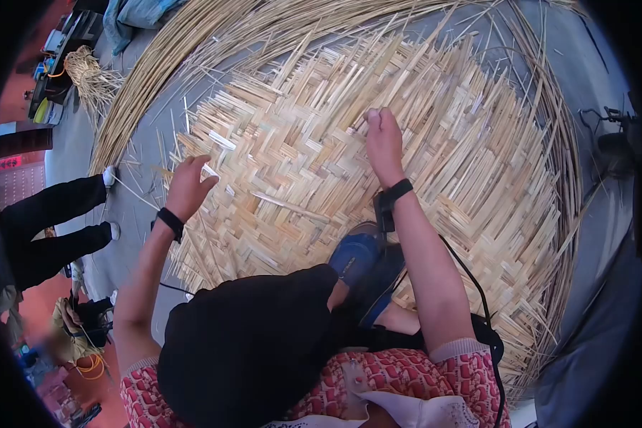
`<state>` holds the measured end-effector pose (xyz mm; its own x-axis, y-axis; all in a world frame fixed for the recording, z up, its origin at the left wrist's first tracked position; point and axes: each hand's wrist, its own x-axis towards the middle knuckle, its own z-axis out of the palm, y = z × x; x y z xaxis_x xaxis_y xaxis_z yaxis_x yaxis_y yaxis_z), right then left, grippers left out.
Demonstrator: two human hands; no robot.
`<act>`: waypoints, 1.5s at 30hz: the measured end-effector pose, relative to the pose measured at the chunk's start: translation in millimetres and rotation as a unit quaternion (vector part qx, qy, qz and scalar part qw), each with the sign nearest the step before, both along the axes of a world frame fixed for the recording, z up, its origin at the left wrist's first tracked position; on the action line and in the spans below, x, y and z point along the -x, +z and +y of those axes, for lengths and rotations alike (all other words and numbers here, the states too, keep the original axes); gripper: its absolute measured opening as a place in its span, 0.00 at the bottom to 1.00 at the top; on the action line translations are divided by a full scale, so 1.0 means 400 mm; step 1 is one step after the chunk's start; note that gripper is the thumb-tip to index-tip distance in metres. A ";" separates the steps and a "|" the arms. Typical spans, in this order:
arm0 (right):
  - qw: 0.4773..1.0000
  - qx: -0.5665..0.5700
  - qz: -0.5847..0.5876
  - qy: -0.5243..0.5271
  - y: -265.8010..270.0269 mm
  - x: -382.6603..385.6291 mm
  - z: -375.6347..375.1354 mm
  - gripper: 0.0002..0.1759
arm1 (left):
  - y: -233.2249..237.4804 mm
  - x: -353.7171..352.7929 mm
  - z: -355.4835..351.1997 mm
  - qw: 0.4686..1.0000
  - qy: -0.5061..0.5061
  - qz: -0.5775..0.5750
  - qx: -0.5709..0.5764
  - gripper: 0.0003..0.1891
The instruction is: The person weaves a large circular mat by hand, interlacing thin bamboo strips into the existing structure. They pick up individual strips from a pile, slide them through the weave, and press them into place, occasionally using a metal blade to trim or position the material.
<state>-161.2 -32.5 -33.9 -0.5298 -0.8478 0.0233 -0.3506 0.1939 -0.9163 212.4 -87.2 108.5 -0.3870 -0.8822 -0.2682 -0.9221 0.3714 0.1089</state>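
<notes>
While the bamboo mat (435, 185) lies on the floor (598, 71), I judge its middle woven, the loose strips (192, 46) round its rim left to do; the left hand (187, 187) has its grip pinched on a strip end (210, 170) at the left edge; the right hand (384, 141), grip narrow, presses the weave.

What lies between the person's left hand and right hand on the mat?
In the head view, only the woven bamboo mat spans the stretch between the left hand and the right hand; no tool shows there.
</notes>
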 end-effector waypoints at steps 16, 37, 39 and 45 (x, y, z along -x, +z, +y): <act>0.868 0.057 -0.493 -0.004 0.052 0.008 -0.053 0.12 | -0.199 0.655 -0.340 0.828 0.081 0.311 -0.459 0.14; 0.948 -0.011 0.290 0.131 0.126 -0.005 -0.048 0.10 | -0.276 0.465 -0.241 0.779 0.243 0.540 -0.206 0.08; 0.964 0.032 0.230 0.129 0.118 -0.052 -0.101 0.09 | -0.271 0.450 -0.256 0.658 0.280 0.670 -0.199 0.07; 0.967 -0.054 0.058 0.241 0.040 -0.073 -0.198 0.07 | -0.261 0.462 -0.350 0.724 0.298 0.569 -0.253 0.10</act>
